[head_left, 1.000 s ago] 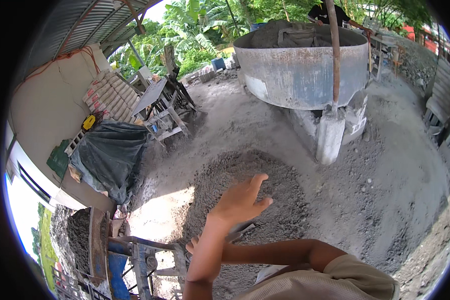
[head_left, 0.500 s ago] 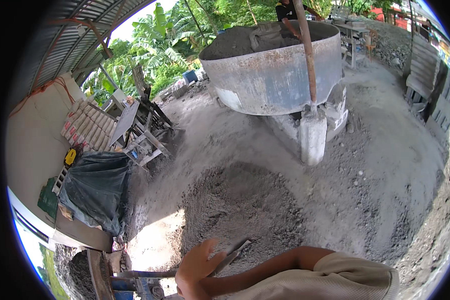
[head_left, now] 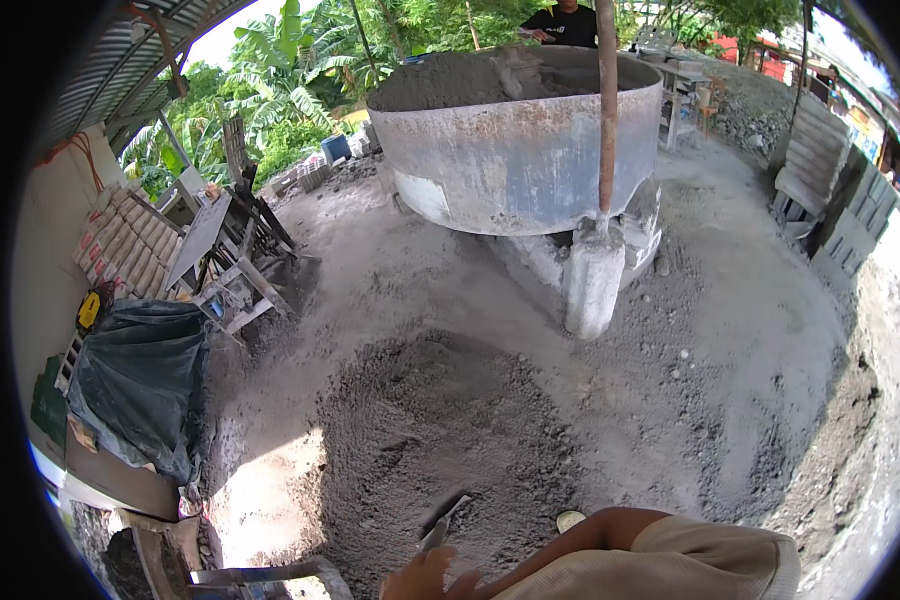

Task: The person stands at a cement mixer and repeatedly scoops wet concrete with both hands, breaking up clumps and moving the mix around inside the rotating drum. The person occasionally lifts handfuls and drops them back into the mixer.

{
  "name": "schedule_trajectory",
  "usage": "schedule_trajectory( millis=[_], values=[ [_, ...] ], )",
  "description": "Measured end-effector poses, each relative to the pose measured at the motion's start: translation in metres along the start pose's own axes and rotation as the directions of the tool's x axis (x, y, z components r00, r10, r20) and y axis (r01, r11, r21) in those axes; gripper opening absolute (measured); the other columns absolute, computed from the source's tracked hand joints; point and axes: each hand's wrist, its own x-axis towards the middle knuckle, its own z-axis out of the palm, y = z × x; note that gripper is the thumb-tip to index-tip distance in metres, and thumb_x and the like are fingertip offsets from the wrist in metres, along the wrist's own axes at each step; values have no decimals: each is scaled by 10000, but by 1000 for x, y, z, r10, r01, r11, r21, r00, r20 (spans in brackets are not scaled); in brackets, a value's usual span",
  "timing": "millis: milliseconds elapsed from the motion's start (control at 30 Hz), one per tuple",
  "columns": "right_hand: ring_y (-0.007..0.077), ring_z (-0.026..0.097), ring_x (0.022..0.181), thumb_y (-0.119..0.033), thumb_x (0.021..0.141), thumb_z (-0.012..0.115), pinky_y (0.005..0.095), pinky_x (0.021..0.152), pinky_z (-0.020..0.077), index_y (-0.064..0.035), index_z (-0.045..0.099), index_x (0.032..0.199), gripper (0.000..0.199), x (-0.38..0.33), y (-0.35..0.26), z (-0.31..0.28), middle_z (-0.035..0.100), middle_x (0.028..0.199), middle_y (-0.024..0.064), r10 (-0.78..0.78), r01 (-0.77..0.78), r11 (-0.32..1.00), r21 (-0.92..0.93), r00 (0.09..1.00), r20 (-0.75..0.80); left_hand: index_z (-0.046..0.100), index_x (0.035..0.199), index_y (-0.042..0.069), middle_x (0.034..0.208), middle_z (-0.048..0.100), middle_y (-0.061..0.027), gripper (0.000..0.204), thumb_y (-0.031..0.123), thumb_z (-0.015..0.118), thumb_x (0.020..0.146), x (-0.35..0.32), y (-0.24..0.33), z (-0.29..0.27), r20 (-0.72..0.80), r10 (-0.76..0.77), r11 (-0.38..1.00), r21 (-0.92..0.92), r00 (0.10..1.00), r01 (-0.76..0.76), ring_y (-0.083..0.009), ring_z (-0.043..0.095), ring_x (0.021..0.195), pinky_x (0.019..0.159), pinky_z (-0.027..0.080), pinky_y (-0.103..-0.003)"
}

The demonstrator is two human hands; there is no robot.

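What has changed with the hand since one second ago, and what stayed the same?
The hand, raised open over the grey sand heap a second ago, dropped to the bottom edge beside a grey tool. The big metal mixer tub and heap stayed unchanged.

Large round metal mixing tub [head_left: 515, 160] (filled with grey mix), dark tarpaulin [head_left: 135, 385], stacked sacks [head_left: 120, 245], banana plants [head_left: 280, 80]
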Motion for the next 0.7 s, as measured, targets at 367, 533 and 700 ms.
schedule_trajectory(
  millis=[367,533,700],
  values=[
    [270,552,917,-215,731,602,365,790,439,-58,604,946,266,-15,1,-1,546,989,126,67,-67,998,-15,998,3,447,1157,24,1117,519,-272,445,294,553,818,-5,9,-19,55,-14,992,-124,998,21,-435,529,973,803,437,-496],
    [271,550,926,-211,734,599,365,798,438,-59,605,957,270,-17,-1,-2,539,1004,130,69,-69,997,-20,998,5,474,1147,34,1091,539,-250,435,301,568,816,-8,7,-19,16,-9,994,-108,1000,10,-416,544,950,788,445,-480],
    [272,547,935,-208,736,595,365,805,436,-61,606,967,274,-18,2,-2,533,1020,133,76,-76,997,-31,997,6,501,1137,45,1065,560,-227,425,308,582,814,-8,6,-18,-27,-12,995,-102,1000,9,-397,558,928,774,452,-463]
  ],
)
